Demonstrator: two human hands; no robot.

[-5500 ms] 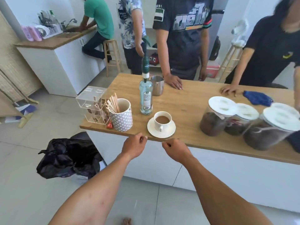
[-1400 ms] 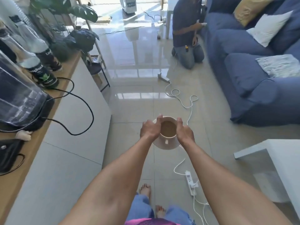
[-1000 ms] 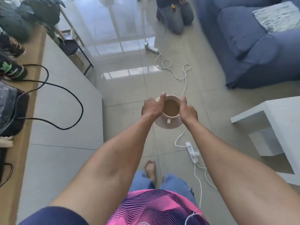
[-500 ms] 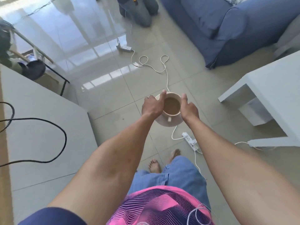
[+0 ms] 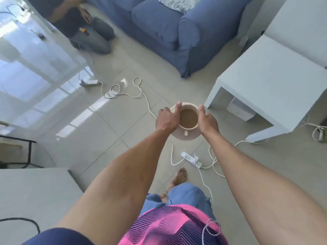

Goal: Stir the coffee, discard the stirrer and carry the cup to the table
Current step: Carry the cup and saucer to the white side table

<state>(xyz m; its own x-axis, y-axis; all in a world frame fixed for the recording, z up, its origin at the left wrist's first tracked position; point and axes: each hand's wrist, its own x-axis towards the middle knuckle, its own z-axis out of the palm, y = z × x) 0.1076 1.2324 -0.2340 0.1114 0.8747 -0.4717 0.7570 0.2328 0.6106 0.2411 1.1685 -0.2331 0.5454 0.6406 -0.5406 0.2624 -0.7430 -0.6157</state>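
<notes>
A white cup of brown coffee [image 5: 188,118] stands on a white saucer [image 5: 186,137], handle towards me, held in the air above the tiled floor. My left hand [image 5: 167,119] grips the saucer's left edge, thumb on the cup's rim. My right hand [image 5: 208,122] grips the right edge the same way. A white low table [image 5: 276,82] stands just right of and beyond the cup. No stirrer is in view.
A white power strip [image 5: 191,159] and looping white cables [image 5: 136,92] lie on the floor under and ahead of the cup. A blue sofa [image 5: 169,27] is behind; a person kneels at upper left [image 5: 83,27]. A white counter [image 5: 35,193] stands at left.
I have turned right and walked on with the cup held in both hands. The white table has come closer, now beside the cup; the counter has slid away to the left.
</notes>
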